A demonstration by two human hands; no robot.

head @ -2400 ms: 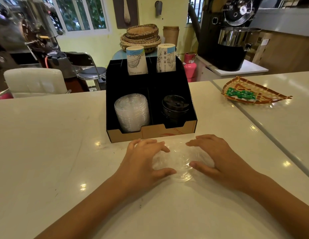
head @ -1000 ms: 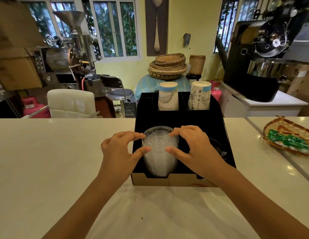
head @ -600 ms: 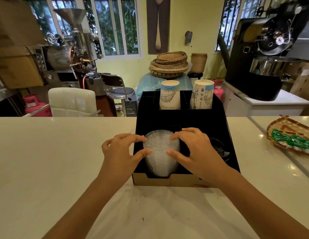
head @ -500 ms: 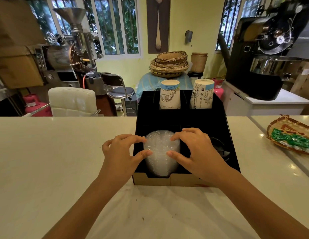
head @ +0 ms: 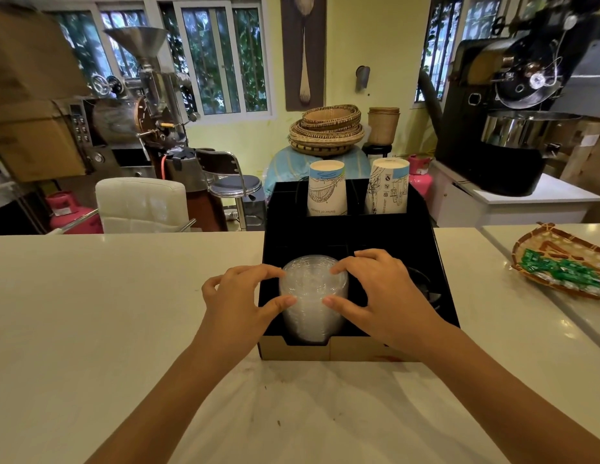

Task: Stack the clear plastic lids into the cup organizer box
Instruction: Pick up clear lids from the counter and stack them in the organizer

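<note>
Here we are over the cup organizer box (head: 325,351) on the pale surface (head: 107,313), and the stack of clear plastic lids (head: 312,296) sits in its front left compartment, axis upright with a slight lean toward us. Our left hand (head: 240,303) presses in from the left, thumb low and fingers (head: 271,271) high on the stack's rim. Our right hand (head: 380,293) mirrors it from the right, reaching across the divider. Both hands are clamped on the stack from either side, with the lids squarely between them. Neither hand is nearer; it's an even squeeze. We judge the stack looks nearly seated, so what's left is letting go straight outward without tipping that column. Black lids (head: 425,289) peek out in the right compartment, and two paper cups (head: 327,189) stand behind.
</note>
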